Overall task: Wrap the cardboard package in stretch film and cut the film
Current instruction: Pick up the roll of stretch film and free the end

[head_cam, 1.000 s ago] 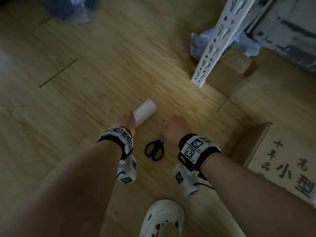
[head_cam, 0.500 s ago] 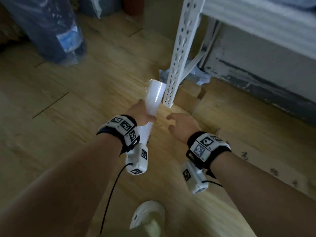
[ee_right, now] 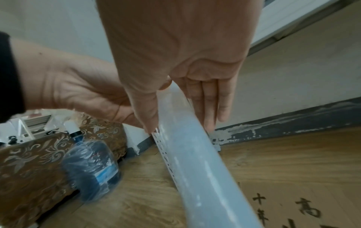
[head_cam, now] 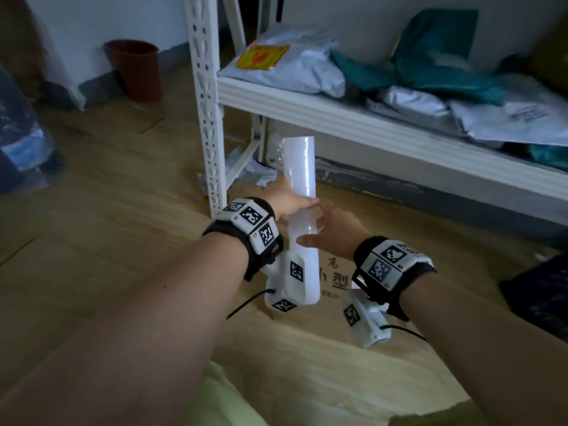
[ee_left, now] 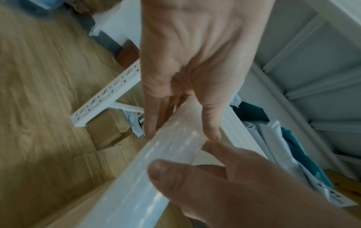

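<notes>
A white stretch film roll (head_cam: 299, 179) stands almost upright in the air in front of the shelf. My left hand (head_cam: 287, 204) grips it round the middle, thumb on one side and fingers on the other (ee_left: 195, 69). Just below, my right hand (head_cam: 335, 229) holds the roll between thumb and fingers (ee_right: 175, 54); its fingers lie fairly straight along the film (ee_right: 195, 162). The flat cardboard package (head_cam: 307, 348), printed with dark characters (ee_right: 304, 209), lies on the wooden floor under both hands. No scissors show in any view.
A white perforated shelf post (head_cam: 206, 103) rises just left of the roll, and its shelf (head_cam: 368, 118) carries grey and teal parcels. Further off are a brown bin (head_cam: 135, 69) by the wall, a wrapped blue water bottle (ee_right: 91, 169) and a dark object (head_cam: 541, 296) at right.
My left hand lifted the roll off the floor and stood it upright. The right hand left the scissors on the floor and took hold of the roll. The head view tilted up.
</notes>
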A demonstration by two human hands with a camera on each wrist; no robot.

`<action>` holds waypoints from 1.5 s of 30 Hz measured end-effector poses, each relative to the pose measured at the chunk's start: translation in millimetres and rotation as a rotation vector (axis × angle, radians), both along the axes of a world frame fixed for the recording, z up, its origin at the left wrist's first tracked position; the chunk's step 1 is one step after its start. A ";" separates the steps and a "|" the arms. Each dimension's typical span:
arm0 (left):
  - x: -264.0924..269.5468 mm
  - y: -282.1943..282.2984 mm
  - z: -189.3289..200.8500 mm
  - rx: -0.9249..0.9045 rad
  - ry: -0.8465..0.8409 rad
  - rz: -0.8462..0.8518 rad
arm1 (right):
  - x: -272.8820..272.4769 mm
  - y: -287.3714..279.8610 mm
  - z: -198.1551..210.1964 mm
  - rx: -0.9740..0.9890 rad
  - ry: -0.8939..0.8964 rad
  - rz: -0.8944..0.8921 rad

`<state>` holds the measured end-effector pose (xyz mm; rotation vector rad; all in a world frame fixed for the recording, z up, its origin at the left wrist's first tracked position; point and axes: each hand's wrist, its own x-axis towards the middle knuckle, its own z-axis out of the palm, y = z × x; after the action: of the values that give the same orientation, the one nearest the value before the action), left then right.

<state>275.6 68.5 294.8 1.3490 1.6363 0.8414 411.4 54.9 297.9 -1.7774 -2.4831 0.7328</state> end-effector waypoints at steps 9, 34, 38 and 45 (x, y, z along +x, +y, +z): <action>46.0 2.4 -18.1 -0.225 -0.374 0.075 | 49.1 13.7 -29.7 -0.049 0.045 -0.085; 70.0 25.3 -55.1 -0.232 -0.357 0.018 | 88.6 57.6 -57.8 -0.202 0.625 -0.372; 66.7 24.9 -55.1 -0.226 -0.363 0.025 | 87.2 58.8 -61.4 -0.151 0.656 -0.415; 64.8 26.8 -55.5 -0.234 -0.392 0.055 | 86.3 57.4 -62.8 -0.143 0.725 -0.430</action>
<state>340.3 95.3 239.3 0.9145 1.4162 0.8546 497.6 112.2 235.1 -1.5964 -1.5631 1.2442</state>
